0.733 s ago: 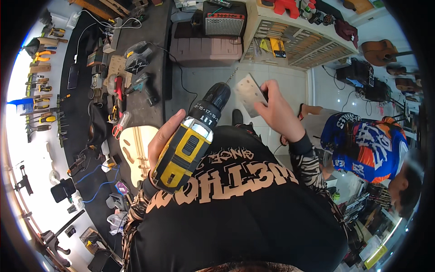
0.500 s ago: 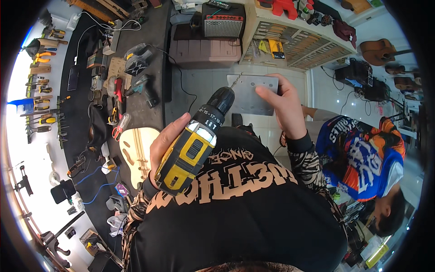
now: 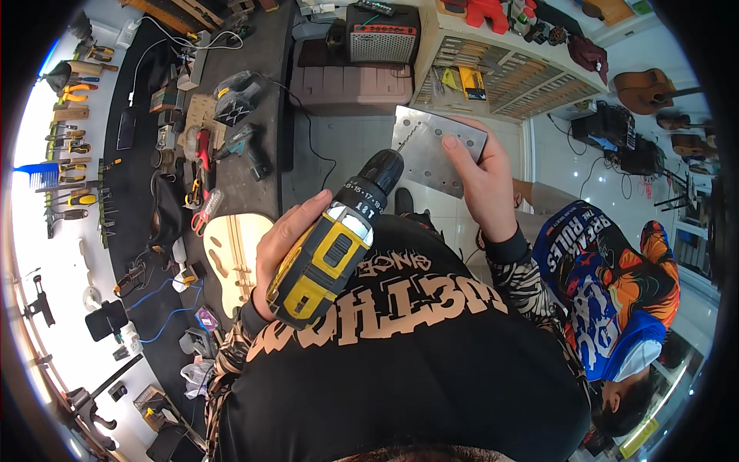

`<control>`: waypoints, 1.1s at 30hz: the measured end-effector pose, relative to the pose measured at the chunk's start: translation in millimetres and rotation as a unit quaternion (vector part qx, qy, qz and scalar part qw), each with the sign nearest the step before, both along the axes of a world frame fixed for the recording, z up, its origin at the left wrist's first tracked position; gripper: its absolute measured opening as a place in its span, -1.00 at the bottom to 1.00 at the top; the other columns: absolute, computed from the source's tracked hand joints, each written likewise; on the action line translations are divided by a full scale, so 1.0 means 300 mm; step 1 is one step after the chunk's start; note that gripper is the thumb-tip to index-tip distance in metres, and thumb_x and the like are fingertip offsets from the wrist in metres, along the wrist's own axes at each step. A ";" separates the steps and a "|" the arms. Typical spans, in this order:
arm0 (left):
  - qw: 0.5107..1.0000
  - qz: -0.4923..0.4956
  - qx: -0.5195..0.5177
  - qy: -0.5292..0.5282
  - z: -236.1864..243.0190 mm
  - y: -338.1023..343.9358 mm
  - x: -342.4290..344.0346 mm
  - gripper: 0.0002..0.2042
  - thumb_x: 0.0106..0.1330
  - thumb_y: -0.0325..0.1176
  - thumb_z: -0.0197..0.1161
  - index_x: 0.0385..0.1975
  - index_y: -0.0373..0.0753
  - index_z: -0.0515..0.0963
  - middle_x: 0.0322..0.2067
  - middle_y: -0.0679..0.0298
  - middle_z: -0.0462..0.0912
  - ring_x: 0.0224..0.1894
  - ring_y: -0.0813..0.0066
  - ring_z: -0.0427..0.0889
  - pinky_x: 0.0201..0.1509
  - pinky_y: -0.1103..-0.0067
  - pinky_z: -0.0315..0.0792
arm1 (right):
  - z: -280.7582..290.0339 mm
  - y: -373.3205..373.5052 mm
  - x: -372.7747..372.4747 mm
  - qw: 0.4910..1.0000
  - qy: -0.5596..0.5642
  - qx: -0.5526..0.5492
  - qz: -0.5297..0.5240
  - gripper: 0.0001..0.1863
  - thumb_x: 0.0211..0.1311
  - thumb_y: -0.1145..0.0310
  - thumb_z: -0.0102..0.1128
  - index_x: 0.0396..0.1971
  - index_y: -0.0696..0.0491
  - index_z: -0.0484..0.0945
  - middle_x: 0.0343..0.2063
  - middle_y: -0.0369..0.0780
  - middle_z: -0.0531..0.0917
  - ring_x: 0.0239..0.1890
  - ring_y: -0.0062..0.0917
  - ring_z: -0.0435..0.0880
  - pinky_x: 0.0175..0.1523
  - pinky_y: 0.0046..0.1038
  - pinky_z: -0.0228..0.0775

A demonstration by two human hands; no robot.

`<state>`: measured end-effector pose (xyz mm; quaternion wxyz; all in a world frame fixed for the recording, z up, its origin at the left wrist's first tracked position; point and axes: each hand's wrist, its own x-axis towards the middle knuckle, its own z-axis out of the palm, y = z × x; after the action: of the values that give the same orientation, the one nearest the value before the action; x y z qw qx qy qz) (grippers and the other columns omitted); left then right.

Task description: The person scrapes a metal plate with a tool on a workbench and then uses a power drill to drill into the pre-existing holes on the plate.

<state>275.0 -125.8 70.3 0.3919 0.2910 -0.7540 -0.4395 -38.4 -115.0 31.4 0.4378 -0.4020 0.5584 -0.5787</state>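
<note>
My left hand (image 3: 286, 245) is wrapped round a yellow and black cordless drill (image 3: 332, 245), whose grip is hidden from view. A thin twist bit in its black chuck (image 3: 382, 171) points up and away, over the left part of a metal plate (image 3: 431, 163). Whether the bit touches the plate I cannot tell. Grey and flat, the plate has several round holes along its edges. My right hand (image 3: 490, 173) pinches its right side, thumb on the face and fingers behind.
On the dark workbench (image 3: 262, 127) at left lie a pale guitar body (image 3: 239, 254), red-handled scissors (image 3: 204, 214) and another power tool (image 3: 248, 150). A drawer cabinet (image 3: 508, 77) and a small amplifier (image 3: 382, 35) stand ahead. Another person (image 3: 608, 285) is at right.
The metal plate has turned clockwise and tilted, and now extends behind the drill bit. The drill has shifted slightly right. The other person has bent over and moved nearer the lower edge.
</note>
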 end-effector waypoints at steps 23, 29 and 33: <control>0.999 -0.004 0.042 -0.017 -0.007 0.013 -0.007 -0.31 0.27 -0.48 0.51 0.44 -0.39 0.47 -0.10 0.02 0.73 -0.16 0.27 0.74 -0.03 0.46 0.57 | 0.043 0.020 -0.003 0.999 0.020 -0.003 0.025 -0.66 0.57 0.41 0.28 0.23 0.18 0.62 0.01 -0.26 0.76 -0.03 -0.68 0.68 0.10 -0.56 0.55; 0.998 -0.016 0.062 -0.019 -0.006 0.008 -0.020 -0.31 0.26 -0.50 0.51 0.45 -0.38 0.47 -0.06 -0.02 0.74 -0.13 0.22 0.76 -0.01 0.45 0.59 | 0.028 0.024 -0.014 0.999 0.033 -0.010 0.025 -0.67 0.57 0.42 0.27 0.23 0.16 0.63 -0.01 -0.27 0.75 -0.05 -0.69 0.65 0.09 -0.57 0.53; 0.998 -0.019 0.064 -0.014 -0.012 0.013 -0.017 -0.30 0.26 -0.50 0.51 0.45 -0.38 0.46 -0.03 -0.04 0.74 -0.10 0.18 0.77 0.02 0.44 0.59 | 0.035 0.026 -0.009 0.998 0.063 -0.011 0.023 -0.68 0.57 0.41 0.27 0.22 0.16 0.63 -0.03 -0.28 0.75 -0.07 -0.70 0.64 0.08 -0.57 0.52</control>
<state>269.9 -121.9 66.7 0.3539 0.3074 -0.7350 -0.4900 -41.1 -107.1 41.9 0.4102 -0.4549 0.5693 -0.5483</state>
